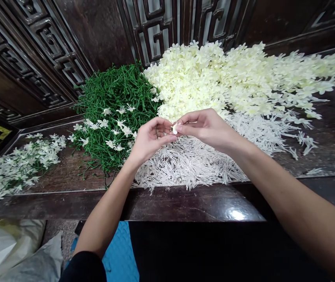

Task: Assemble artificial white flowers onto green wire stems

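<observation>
My right hand [210, 127] pinches a small white artificial flower [174, 129] between thumb and fingertips. Touching it from the other side is my left hand [150, 139], its fingers curled around a thin green stem [156, 132] that meets the flower. Below and behind both hands spreads a heap of white stamen pieces [191, 164]. Pale cream petals [197, 82] are piled beyond them. To the left lies a mound of green plastic stems [111, 86], with several white flowers [126, 131] scattered on it.
At the far left of the dark wooden bench [67, 172] rests a bunch of assembled white flowers [29, 160]. A carved wooden panel [152, 27] rises behind the piles. White sacks [6, 246] and a blue mat [122, 250] lie below the front edge.
</observation>
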The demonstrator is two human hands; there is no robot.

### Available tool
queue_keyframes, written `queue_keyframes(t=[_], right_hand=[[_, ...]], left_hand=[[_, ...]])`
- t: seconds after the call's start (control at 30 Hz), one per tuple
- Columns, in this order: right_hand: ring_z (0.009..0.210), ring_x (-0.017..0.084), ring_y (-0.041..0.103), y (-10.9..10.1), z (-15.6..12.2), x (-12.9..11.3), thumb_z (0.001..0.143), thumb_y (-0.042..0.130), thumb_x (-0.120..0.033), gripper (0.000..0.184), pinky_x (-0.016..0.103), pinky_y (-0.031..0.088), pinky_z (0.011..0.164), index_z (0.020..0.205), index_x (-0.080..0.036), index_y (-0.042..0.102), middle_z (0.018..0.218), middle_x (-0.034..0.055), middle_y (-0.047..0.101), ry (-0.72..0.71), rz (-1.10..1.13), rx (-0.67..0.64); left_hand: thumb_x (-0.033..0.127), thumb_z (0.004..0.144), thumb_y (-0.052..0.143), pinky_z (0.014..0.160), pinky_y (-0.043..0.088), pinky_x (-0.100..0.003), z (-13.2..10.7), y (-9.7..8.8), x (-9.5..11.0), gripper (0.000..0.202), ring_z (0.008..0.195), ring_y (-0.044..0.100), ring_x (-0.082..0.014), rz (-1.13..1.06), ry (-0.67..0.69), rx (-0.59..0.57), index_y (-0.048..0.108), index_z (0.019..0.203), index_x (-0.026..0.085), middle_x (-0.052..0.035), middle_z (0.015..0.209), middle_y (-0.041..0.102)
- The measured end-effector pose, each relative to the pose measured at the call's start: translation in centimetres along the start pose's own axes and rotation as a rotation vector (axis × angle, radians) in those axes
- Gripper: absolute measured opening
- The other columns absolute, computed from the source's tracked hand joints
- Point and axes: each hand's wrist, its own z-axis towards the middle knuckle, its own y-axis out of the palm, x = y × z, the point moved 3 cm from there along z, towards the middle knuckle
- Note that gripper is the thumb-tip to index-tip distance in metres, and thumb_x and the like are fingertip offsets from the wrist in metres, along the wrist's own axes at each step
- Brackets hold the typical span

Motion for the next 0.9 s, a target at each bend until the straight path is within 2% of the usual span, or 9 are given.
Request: queue_keyframes(t=[0.2, 0.33, 0.43, 0.57, 0.67, 0.9], right_hand=[[0.080, 0.019, 0.069, -0.3, 0.0, -0.1, 0.075, 0.082, -0.032, 0.015, 0.046, 0.053, 0.091, 0.077, -0.020, 0.075, 0.081, 0.0039, 0.074, -0.012, 0.120, -0.048], [0.079, 0.018, 0.071, -0.5, 0.1, 0.1, 0.076, 0.083, -0.032, 0.013, 0.045, 0.055, 0.091, 0.079, -0.021, 0.075, 0.080, 0.0026, 0.073, -0.040, 0.227, -0.105], [0.079, 0.018, 0.071, -0.9, 0.1, -0.4, 0.076, 0.082, -0.035, 0.014, 0.044, 0.057, 0.089, 0.078, -0.022, 0.075, 0.082, 0.0031, 0.074, -0.070, 0.169, -0.026], [0.069, 0.018, 0.069, -1.1, -0.2, -1.1, 0.076, 0.081, -0.037, 0.016, 0.041, 0.061, 0.075, 0.076, -0.023, 0.074, 0.077, 0.0036, 0.073, -0.102, 0.007, 0.094], [0.066, 0.018, 0.069, -1.0, -0.3, -1.1, 0.077, 0.080, -0.036, 0.016, 0.040, 0.061, 0.068, 0.077, -0.022, 0.073, 0.075, 0.0043, 0.073, -0.130, -0.078, 0.096], [0.070, 0.019, 0.070, -0.4, -0.4, -0.9, 0.079, 0.078, -0.035, 0.015, 0.040, 0.061, 0.071, 0.080, -0.020, 0.075, 0.079, 0.0054, 0.074, -0.206, -0.128, 0.047]], left_hand=[[0.011, 0.059, 0.084, 0.077, 0.060, -0.032, 0.1, -0.2, 0.1, 0.031, 0.075, 0.067, -0.0139, -0.030, 0.067, 0.027, 0.069, 0.085, 0.020, -0.0007, 0.081, 0.070], [0.011, 0.060, 0.084, 0.075, 0.062, -0.032, 0.1, -0.3, 0.2, 0.029, 0.076, 0.068, -0.0146, -0.014, 0.092, 0.021, 0.071, 0.085, 0.020, -0.0018, 0.085, 0.073], [0.011, 0.062, 0.083, 0.071, 0.061, -0.030, 0.0, -0.5, 0.3, 0.026, 0.073, 0.067, -0.0131, -0.009, 0.123, 0.065, 0.073, 0.084, 0.019, -0.0019, 0.085, 0.073], [0.011, 0.065, 0.083, 0.068, 0.059, -0.027, -0.1, -1.0, 0.3, 0.018, 0.070, 0.066, -0.0111, 0.047, 0.138, 0.161, 0.075, 0.079, 0.019, -0.0016, 0.080, 0.073], [0.011, 0.070, 0.080, 0.065, 0.056, -0.025, -0.1, -1.1, 0.3, 0.011, 0.069, 0.065, -0.0104, 0.098, 0.169, 0.189, 0.076, 0.078, 0.018, -0.0025, 0.079, 0.074], [0.011, 0.079, 0.069, 0.063, 0.051, -0.025, 0.1, -1.0, 0.4, 0.010, 0.068, 0.062, -0.0101, 0.187, 0.210, 0.157, 0.076, 0.082, 0.018, -0.0021, 0.080, 0.075]])
